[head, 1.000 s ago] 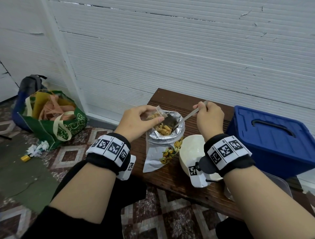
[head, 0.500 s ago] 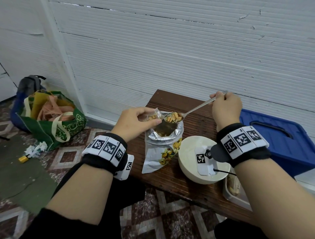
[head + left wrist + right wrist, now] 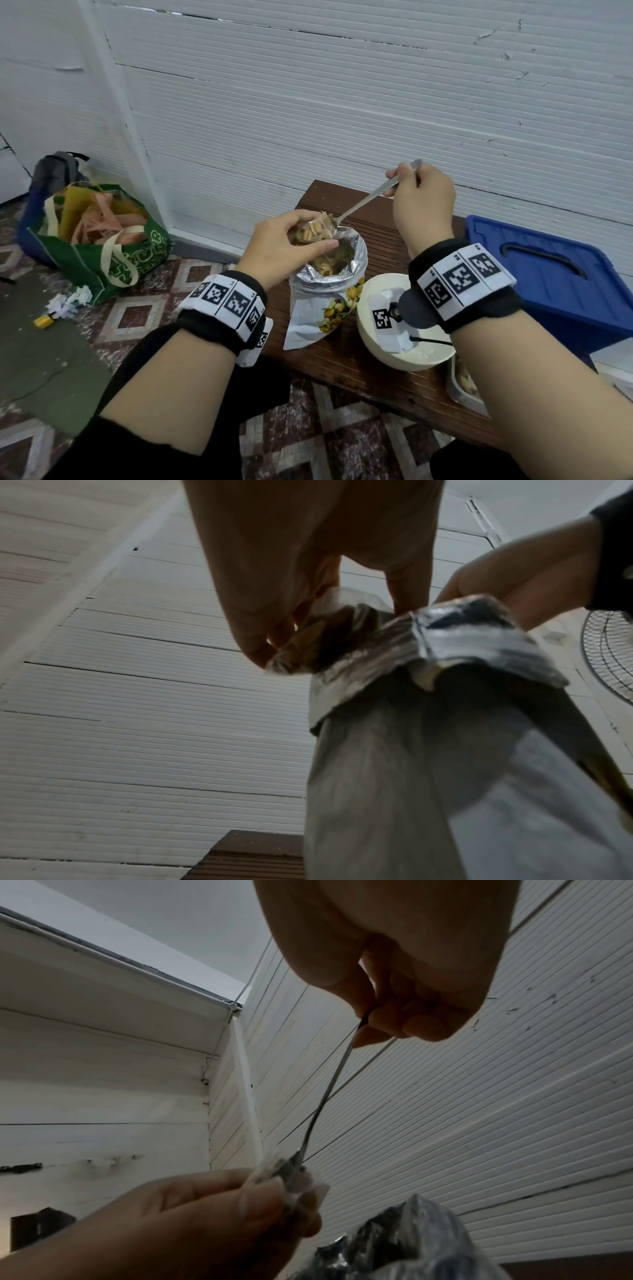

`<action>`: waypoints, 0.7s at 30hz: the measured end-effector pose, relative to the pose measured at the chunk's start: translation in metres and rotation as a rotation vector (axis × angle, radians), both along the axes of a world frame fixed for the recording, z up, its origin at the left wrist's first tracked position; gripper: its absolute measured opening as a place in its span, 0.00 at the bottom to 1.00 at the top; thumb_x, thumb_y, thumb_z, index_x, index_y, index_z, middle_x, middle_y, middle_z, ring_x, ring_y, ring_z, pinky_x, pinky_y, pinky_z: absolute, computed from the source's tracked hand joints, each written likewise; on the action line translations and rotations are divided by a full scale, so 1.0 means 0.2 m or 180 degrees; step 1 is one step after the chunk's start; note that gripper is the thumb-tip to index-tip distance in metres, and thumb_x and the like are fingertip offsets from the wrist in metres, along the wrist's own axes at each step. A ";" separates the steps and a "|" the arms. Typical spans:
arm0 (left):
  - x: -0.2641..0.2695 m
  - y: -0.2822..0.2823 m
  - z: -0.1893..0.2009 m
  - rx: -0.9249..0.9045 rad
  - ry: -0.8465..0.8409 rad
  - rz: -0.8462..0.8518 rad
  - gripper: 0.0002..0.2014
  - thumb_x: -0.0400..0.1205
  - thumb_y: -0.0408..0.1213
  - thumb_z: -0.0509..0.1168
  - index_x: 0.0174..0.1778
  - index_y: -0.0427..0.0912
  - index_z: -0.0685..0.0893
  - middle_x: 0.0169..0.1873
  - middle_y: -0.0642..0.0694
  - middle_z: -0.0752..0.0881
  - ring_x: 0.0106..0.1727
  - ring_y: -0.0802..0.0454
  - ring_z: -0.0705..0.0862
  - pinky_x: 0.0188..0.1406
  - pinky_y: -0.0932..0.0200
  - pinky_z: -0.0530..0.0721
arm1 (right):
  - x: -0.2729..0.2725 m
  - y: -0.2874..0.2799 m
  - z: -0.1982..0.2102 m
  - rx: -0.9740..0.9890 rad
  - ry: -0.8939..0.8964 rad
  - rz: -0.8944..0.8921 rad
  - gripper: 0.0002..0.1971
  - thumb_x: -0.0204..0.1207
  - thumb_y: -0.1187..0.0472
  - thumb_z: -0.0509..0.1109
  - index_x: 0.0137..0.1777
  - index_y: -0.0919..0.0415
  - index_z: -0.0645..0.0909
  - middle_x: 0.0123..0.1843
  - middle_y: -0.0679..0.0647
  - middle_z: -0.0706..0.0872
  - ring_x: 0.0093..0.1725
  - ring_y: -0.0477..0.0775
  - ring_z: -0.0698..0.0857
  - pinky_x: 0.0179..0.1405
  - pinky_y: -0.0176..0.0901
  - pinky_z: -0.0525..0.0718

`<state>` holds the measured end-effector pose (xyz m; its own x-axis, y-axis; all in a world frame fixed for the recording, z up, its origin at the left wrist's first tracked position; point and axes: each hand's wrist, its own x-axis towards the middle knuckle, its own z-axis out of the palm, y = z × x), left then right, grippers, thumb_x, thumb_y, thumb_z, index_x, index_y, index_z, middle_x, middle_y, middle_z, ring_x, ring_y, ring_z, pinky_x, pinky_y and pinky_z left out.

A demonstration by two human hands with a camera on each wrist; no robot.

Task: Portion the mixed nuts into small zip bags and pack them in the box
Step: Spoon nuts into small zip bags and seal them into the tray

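I log: dark brown ribbed surface (image 3: pixel 346 356); silver foil nut pouch (image 3: pixel 329 291) with yellow-green nut print; cream bowl (image 3: pixel 368 329); blue lidded box (image 3: pixel 548 274); green tote bag (image 3: pixel 113 260), cream lettering; black wristbands (image 3: pixel 222 308), black-and-white square markers.

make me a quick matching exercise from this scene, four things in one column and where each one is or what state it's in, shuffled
Things:
1. spoon
2. small zip bag
3. foil nut bag
4. blue box

States:
A. stands open on the bench, top rolled down
B. lid on, at the right end of the bench
C. pinched in the left hand, nuts inside
D. handle held by the right hand, bowl at the small bag's mouth

Pairs: 1-D, 2-C, 3-A, 4-B
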<state>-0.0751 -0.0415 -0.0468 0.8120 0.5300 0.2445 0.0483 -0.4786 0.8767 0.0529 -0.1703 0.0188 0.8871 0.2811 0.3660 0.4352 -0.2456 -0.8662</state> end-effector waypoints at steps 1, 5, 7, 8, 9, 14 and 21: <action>0.00 0.00 0.00 -0.0014 -0.0027 -0.0004 0.20 0.69 0.48 0.79 0.56 0.57 0.84 0.47 0.63 0.86 0.47 0.73 0.83 0.44 0.79 0.79 | -0.01 0.00 0.00 0.0008 -0.0070 0.0034 0.13 0.86 0.58 0.56 0.45 0.56 0.82 0.41 0.52 0.85 0.39 0.45 0.81 0.34 0.27 0.75; 0.02 -0.01 -0.01 0.0041 0.0001 -0.0033 0.24 0.68 0.51 0.78 0.59 0.54 0.84 0.48 0.61 0.86 0.48 0.70 0.83 0.45 0.77 0.81 | -0.02 -0.01 0.01 -0.0032 -0.0384 0.0152 0.13 0.86 0.58 0.56 0.46 0.56 0.81 0.34 0.44 0.81 0.32 0.36 0.78 0.32 0.20 0.73; 0.03 -0.02 -0.01 0.0066 0.0027 -0.0049 0.22 0.68 0.51 0.78 0.57 0.55 0.83 0.47 0.62 0.85 0.48 0.70 0.83 0.45 0.78 0.80 | -0.02 -0.02 0.00 -0.0026 -0.0499 0.0173 0.12 0.86 0.59 0.56 0.46 0.55 0.81 0.33 0.42 0.80 0.32 0.35 0.77 0.33 0.21 0.72; 0.04 -0.02 -0.01 0.0088 0.0034 -0.0056 0.22 0.68 0.51 0.78 0.57 0.56 0.83 0.46 0.63 0.85 0.48 0.71 0.82 0.44 0.78 0.80 | -0.01 -0.02 0.00 -0.0020 -0.0539 0.0177 0.12 0.86 0.59 0.56 0.46 0.55 0.81 0.33 0.42 0.80 0.32 0.36 0.77 0.33 0.21 0.72; 0.04 -0.02 -0.01 0.0120 0.0043 -0.0058 0.22 0.69 0.51 0.78 0.57 0.56 0.83 0.46 0.64 0.84 0.48 0.72 0.82 0.44 0.79 0.79 | -0.01 -0.03 0.00 -0.0021 -0.0574 0.0181 0.12 0.86 0.59 0.56 0.46 0.55 0.81 0.33 0.43 0.80 0.33 0.36 0.78 0.33 0.21 0.72; 0.05 -0.02 0.00 0.0207 0.0191 -0.0128 0.20 0.70 0.49 0.78 0.56 0.54 0.84 0.44 0.64 0.85 0.45 0.73 0.82 0.42 0.80 0.78 | 0.00 -0.05 -0.01 0.0039 -0.0613 0.0222 0.12 0.86 0.58 0.57 0.45 0.54 0.81 0.36 0.48 0.83 0.35 0.39 0.79 0.36 0.25 0.72; 0.05 -0.02 0.01 0.0240 0.0295 -0.0129 0.20 0.69 0.51 0.78 0.56 0.57 0.82 0.44 0.64 0.84 0.45 0.73 0.81 0.39 0.83 0.75 | -0.02 -0.07 -0.04 0.0246 -0.0615 0.0356 0.12 0.85 0.59 0.60 0.44 0.53 0.83 0.32 0.41 0.83 0.33 0.33 0.81 0.36 0.24 0.73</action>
<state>-0.0651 -0.0464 -0.0450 0.8534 0.4792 0.2053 0.1069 -0.5463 0.8308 0.0497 -0.1842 0.0115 0.7633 0.3383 0.5503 0.6156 -0.1227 -0.7784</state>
